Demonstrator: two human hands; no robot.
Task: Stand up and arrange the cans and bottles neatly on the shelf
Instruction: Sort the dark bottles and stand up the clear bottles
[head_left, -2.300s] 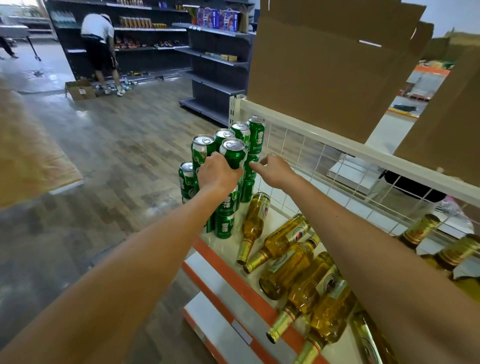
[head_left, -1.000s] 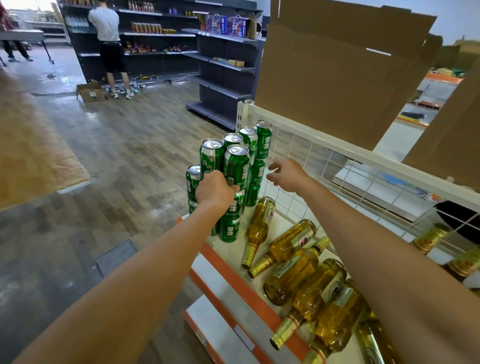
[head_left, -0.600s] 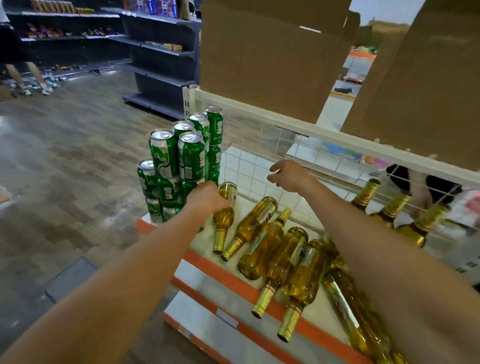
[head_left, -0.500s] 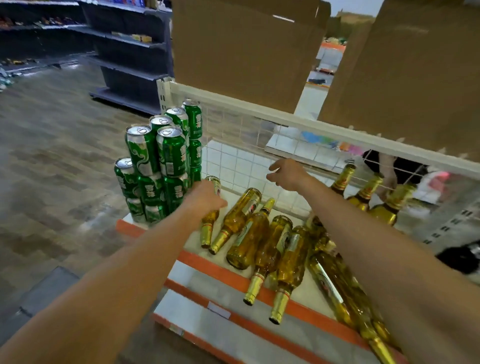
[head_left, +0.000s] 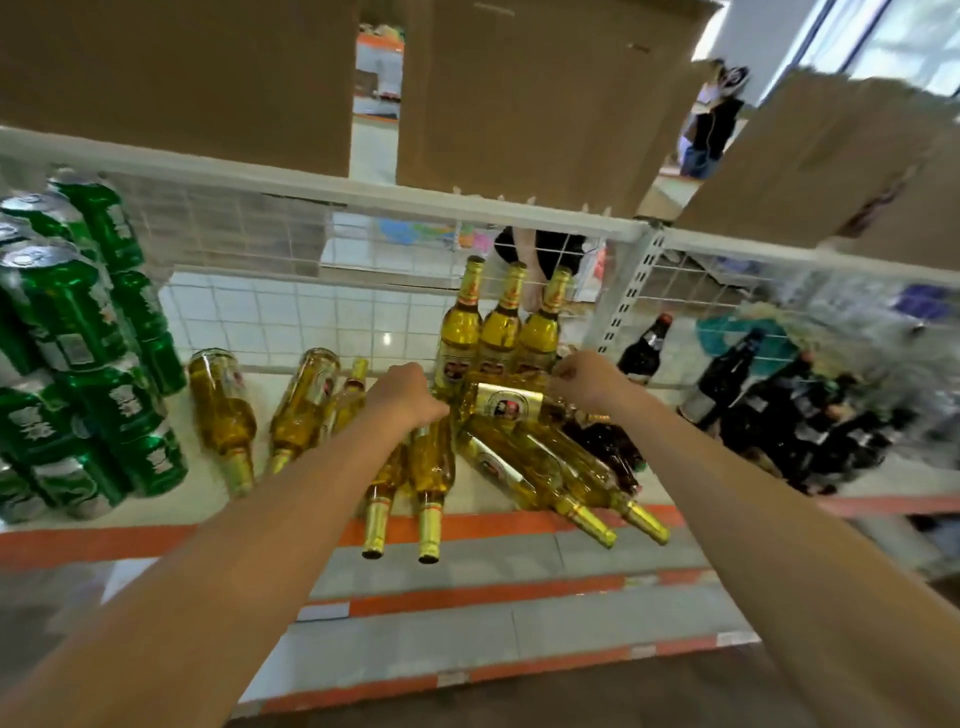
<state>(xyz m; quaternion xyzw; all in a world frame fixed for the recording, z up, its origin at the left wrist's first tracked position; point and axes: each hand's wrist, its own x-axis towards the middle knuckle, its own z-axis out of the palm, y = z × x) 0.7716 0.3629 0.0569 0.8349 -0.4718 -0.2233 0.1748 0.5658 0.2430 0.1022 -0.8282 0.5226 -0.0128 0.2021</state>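
Observation:
Several golden glass bottles (head_left: 524, 462) lie in a pile on the white shelf (head_left: 104, 540); more of them lie apart at the left (head_left: 223, 410). Three golden bottles (head_left: 498, 332) stand upright against the wire back. Green cans (head_left: 78, 364) are stacked in tiers at the left. My left hand (head_left: 410, 392) sits at the base end of the topmost lying bottle (head_left: 509, 404). My right hand (head_left: 587, 374) curls over its shoulder end. The fingers of both hands are hidden or blurred, so any grip is unclear.
Dark glass bottles (head_left: 769, 405) crowd the shelf at the right, some upright, some lying. A white wire mesh back (head_left: 311, 312) and a slotted post (head_left: 623, 291) bound the shelf. Cardboard boxes (head_left: 208, 78) sit on top. A person (head_left: 717, 119) stands beyond.
My view has swung right, away from the cans. Both hands have moved off the can stack and onto the pile of golden bottles, closing in on the topmost one.

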